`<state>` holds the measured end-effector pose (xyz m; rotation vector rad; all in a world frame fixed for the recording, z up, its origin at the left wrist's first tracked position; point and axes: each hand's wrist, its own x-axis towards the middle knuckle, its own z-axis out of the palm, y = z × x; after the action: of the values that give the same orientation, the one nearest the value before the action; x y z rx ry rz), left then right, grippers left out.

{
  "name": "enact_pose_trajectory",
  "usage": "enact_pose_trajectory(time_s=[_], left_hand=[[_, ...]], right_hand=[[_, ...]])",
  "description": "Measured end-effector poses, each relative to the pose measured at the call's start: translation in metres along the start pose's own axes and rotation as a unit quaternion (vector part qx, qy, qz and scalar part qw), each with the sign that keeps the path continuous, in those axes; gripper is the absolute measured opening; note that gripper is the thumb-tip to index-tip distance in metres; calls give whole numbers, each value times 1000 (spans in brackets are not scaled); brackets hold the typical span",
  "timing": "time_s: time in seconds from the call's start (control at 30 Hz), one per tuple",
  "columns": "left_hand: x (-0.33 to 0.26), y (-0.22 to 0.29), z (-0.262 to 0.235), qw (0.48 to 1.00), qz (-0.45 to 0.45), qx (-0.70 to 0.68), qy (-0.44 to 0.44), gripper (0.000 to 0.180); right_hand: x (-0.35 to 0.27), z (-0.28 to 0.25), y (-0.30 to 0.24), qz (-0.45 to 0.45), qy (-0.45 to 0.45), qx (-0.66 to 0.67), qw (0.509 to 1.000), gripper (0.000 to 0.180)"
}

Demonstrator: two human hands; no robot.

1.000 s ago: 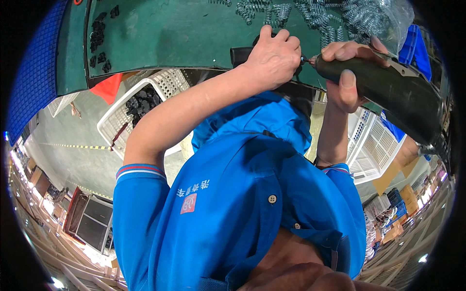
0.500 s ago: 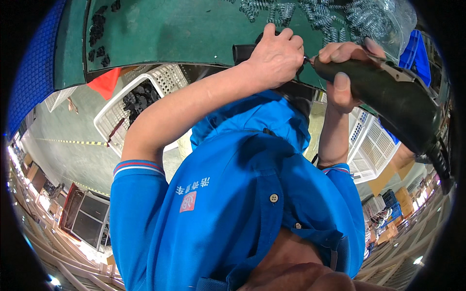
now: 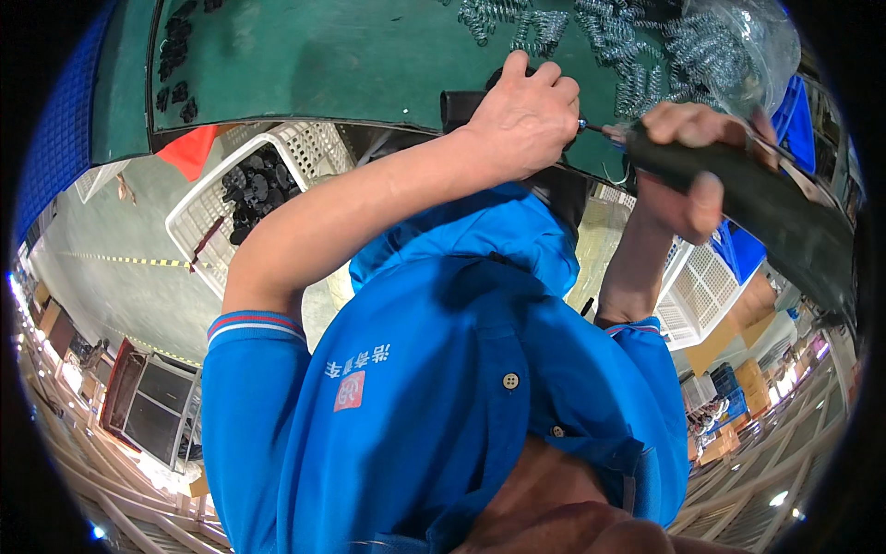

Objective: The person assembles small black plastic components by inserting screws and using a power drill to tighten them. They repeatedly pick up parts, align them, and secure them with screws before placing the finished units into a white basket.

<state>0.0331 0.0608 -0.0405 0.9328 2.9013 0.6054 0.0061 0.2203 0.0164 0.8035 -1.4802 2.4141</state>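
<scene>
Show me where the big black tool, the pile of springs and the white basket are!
black power tool (image 3: 784,217), head view, on its dark body.
metal springs (image 3: 637,46), head view, middle of the pile.
white basket (image 3: 198,217), head view, on its left rim.

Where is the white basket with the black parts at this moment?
In the head view, the white basket is left of centre, on the floor below the green table's edge, beside the left forearm.

A factory workshop. A green work mat (image 3: 305,55) holds heaped metal springs (image 3: 637,46). White plastic crates (image 3: 231,194) stand around
</scene>
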Motion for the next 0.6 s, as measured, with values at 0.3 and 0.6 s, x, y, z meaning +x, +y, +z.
enact_pose_trajectory(time_s=[0.3, 0.6], left_hand=[[0, -1, 0, 1000, -3, 17, 2, 22], [-1, 0, -2, 1000, -4, 20, -2, 22]], right_hand=[[-7, 1, 2, 3, 15, -36, 999, 72], [-10, 7, 4, 10, -4, -53, 999, 77]])
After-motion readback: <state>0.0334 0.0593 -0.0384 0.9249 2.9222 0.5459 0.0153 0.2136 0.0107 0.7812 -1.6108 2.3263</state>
